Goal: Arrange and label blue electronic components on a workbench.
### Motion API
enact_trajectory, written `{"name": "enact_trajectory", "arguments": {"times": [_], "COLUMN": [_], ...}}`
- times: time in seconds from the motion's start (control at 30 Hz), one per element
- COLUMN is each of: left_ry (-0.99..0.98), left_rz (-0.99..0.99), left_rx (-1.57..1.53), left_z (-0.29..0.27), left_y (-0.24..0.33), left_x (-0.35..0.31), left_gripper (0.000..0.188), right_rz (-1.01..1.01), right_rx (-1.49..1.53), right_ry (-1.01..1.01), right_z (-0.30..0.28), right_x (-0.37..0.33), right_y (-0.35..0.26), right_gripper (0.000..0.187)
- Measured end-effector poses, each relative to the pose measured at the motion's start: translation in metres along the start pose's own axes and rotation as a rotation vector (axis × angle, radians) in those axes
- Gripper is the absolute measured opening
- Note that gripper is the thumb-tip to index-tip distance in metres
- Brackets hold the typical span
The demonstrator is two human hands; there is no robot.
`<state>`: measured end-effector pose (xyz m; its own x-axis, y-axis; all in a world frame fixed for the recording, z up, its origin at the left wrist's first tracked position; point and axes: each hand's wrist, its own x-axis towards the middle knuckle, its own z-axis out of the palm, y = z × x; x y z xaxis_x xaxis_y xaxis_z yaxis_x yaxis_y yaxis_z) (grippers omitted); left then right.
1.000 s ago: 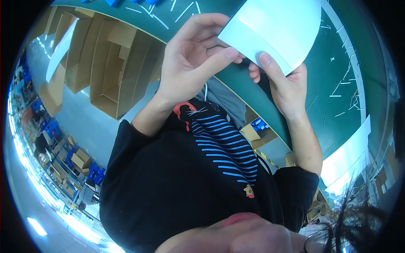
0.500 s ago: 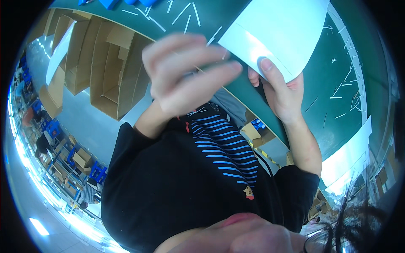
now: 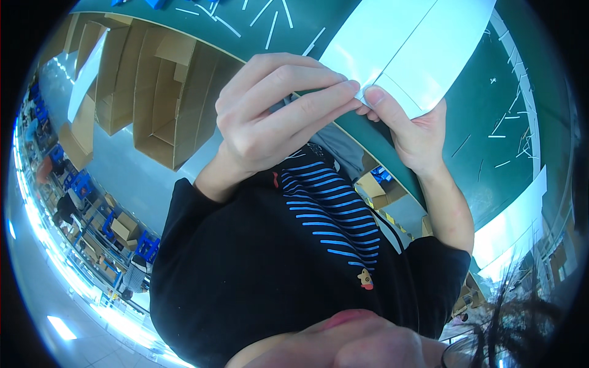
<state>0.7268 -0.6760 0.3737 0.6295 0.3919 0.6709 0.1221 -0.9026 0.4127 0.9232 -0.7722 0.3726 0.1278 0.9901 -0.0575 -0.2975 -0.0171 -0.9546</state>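
Observation:
A white sheet (image 3: 405, 55), glossy and marked with thin dark lines, is held up over the green table. My right hand (image 3: 411, 126) grips its near edge, with the thumb on top and the fingers underneath. At the near left corner of the sheet, my left hand (image 3: 282, 107) is closed in a pinch, thumb and fingertips together. Its fingertips almost meet my right thumb. They appear to have hold of the sheet's edge, though the exact contact is hidden.
Thin white strips (image 3: 273, 29) lie scattered on the green tabletop (image 3: 485, 184), with more along its right side. Another white sheet (image 3: 512, 227) rests at the right edge. Open cardboard boxes (image 3: 162, 104) stand left of the table. Blue objects (image 3: 154, 3) sit at the far left.
My left hand has come down and right to the sheet's corner, its fingers now closed together. A long dark line now shows across the sheet, which has shifted slightly right.

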Motion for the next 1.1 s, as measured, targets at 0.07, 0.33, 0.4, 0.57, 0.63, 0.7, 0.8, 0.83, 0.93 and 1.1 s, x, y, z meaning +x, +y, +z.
{"name": "enact_trajectory", "arguments": {"times": [0.07,0.33,0.4,0.57,0.63,0.7,0.8,0.83,0.93,1.1], "left_ry": [-0.030,-0.208,-0.261,-0.183,-0.102,-0.018,0.077,0.122,0.206,0.271], "left_rz": [-0.004,0.031,-0.003,0.041,0.106,0.170,0.139,0.122,-0.131,-0.793], "left_rx": [-0.010,-0.063,-0.098,-0.082,0.025,0.133,0.157,0.167,-0.113,-1.044], "left_z": [-0.005,-0.019,-0.020,-0.014,-0.010,-0.009,-0.014,-0.016,-0.009,0.002], "left_y": [-0.002,-0.020,-0.021,-0.018,-0.016,-0.014,-0.006,-0.002,0.013,0.019], "left_x": [0.002,0.007,0.008,0.013,0.011,0.010,0.009,0.008,0.004,0.002], "left_gripper": [0.019,0.017,0.017,0.017,0.019,0.021,0.021,0.021,0.021,0.017], "right_rz": [-0.005,-0.002,-0.009,0.060,0.085,0.111,0.151,0.166,0.129,0.000], "right_rx": [-0.001,-0.069,-0.083,0.000,0.051,0.099,0.154,0.171,0.132,-0.089], "right_ry": [0.000,-0.055,-0.068,-0.048,-0.062,-0.079,-0.111,-0.122,-0.114,-0.036], "right_z": [0.001,-0.002,-0.003,-0.002,-0.005,-0.007,-0.014,-0.015,-0.010,0.009], "right_x": [0.000,-0.002,-0.002,-0.002,-0.002,-0.004,-0.007,-0.007,-0.007,-0.007], "right_y": [0.000,0.006,0.007,0.005,0.005,0.005,0.007,0.008,0.011,-0.001], "right_gripper": [0.022,0.029,0.032,0.033,0.033,0.033,0.034,0.034,0.036,0.041]}}
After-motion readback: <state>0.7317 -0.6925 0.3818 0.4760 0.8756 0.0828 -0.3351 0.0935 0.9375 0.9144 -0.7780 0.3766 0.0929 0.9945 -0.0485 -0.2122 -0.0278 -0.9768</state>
